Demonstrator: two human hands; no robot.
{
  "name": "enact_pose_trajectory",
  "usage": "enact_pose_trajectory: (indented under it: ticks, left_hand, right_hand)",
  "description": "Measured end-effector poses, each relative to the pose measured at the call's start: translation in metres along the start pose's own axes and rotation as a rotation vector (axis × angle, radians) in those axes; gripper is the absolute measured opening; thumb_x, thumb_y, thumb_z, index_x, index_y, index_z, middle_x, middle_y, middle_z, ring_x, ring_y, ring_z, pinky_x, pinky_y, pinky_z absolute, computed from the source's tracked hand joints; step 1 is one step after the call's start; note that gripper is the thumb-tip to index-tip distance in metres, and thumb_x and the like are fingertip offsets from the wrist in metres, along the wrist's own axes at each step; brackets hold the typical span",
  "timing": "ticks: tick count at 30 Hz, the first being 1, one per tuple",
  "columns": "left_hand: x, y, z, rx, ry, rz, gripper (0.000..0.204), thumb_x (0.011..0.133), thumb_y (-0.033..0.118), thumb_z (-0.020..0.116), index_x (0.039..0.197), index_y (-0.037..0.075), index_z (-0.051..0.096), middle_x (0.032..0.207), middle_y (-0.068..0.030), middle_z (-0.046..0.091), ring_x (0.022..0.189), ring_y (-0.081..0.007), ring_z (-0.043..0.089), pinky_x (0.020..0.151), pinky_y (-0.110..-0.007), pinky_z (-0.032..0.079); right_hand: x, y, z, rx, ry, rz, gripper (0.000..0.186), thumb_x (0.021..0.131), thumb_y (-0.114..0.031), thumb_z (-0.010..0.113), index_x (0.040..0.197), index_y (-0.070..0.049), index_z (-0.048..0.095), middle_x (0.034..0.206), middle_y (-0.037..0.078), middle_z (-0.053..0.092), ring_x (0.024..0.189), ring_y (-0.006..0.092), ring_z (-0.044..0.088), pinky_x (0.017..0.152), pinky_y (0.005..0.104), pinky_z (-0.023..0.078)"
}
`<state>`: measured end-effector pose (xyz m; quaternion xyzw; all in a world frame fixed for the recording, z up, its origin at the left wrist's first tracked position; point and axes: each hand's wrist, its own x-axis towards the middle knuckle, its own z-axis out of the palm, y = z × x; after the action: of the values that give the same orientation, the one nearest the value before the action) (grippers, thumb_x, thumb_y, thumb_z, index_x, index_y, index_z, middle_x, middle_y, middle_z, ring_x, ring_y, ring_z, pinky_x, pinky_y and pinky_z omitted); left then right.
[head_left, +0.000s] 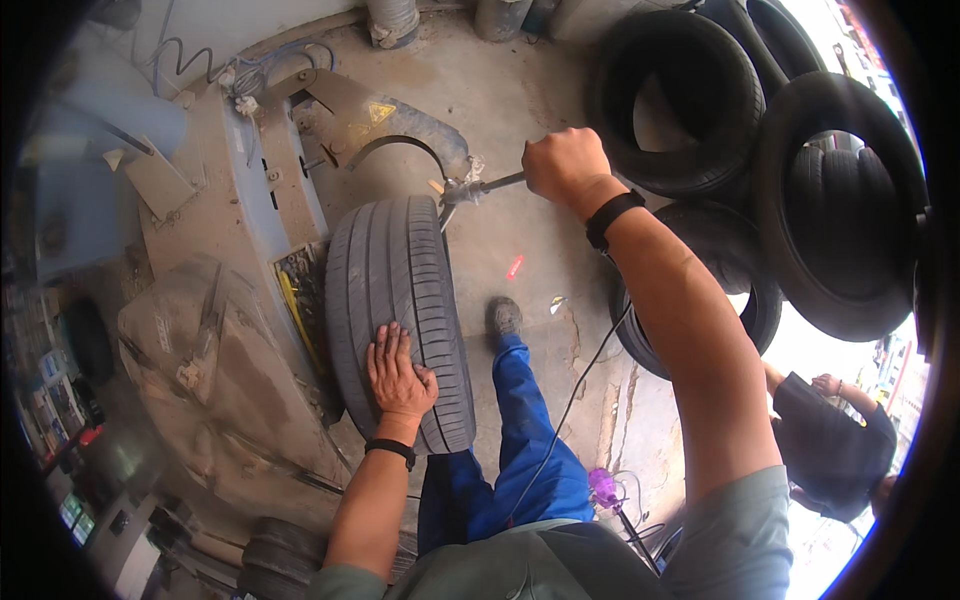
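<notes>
Shirt [450,575] nearest; 1 tire [385,260] under left grip [402,380], bar [502,183] in right grip [567,167].

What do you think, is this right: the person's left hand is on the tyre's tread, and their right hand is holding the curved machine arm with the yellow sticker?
Not quite: the right hand is holding a metal bar, not the curved machine arm. The head view shows this. The left hand is on the tyre's tread, as you said.
</notes>
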<state>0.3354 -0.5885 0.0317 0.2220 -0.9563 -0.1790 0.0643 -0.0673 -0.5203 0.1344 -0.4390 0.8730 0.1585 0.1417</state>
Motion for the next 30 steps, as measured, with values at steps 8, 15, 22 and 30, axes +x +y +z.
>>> enact_pose_trajectory:
  ticks: [8, 15, 22, 30]
  left_hand:
    - [-0.013, 0.001, -0.006, 0.020, 0.040, -0.001, 0.056, 0.081, 0.012, 0.049, 0.136, -0.001, 0.051, 0.144, -0.0218, 0.054, 0.142, -0.0390, 0.045, 0.118, -0.056, 0.031]
    - [-0.048, -0.007, 0.011, 0.045, 0.099, 0.061, 0.061, 0.078, 0.017, 0.048, 0.137, -0.001, 0.048, 0.141, -0.0228, 0.054, 0.137, -0.0430, 0.048, 0.115, -0.059, 0.032]
    - [-0.014, 0.007, 0.005, 0.085, 0.042, 0.020, 0.060, 0.078, 0.014, 0.048, 0.137, -0.002, 0.048, 0.142, -0.0230, 0.053, 0.139, -0.0411, 0.047, 0.116, -0.058, 0.032]
    - [0.021, -0.003, -0.007, 0.120, -0.036, 0.003, 0.058, 0.080, 0.013, 0.046, 0.134, -0.006, 0.049, 0.143, -0.0248, 0.052, 0.138, -0.0442, 0.046, 0.117, -0.059, 0.032]
  right_hand:
    - [-0.016, -0.005, 0.012, 0.072, -0.046, 0.207, 0.021, 0.088, -0.017, 0.059, 0.089, -0.015, 0.080, 0.089, 0.009, 0.077, 0.087, 0.0286, 0.075, 0.069, 0.0395, 0.057]
    - [0.065, 0.094, -0.022, -0.043, 0.150, 0.300, 0.021, 0.084, -0.018, 0.061, 0.084, -0.010, 0.080, 0.088, 0.016, 0.076, 0.086, 0.0338, 0.075, 0.072, 0.0409, 0.059]
    - [0.012, 0.167, 0.108, 0.119, 0.095, 0.479, 0.040, 0.096, -0.028, 0.048, 0.084, -0.004, 0.078, 0.091, 0.021, 0.075, 0.089, 0.0394, 0.073, 0.083, 0.0487, 0.057]
    - [-0.028, 0.180, 0.197, 0.184, 0.254, 0.516, 0.044, 0.093, -0.032, 0.054, 0.064, -0.005, 0.072, 0.071, 0.019, 0.071, 0.071, 0.0401, 0.071, 0.071, 0.0498, 0.058]
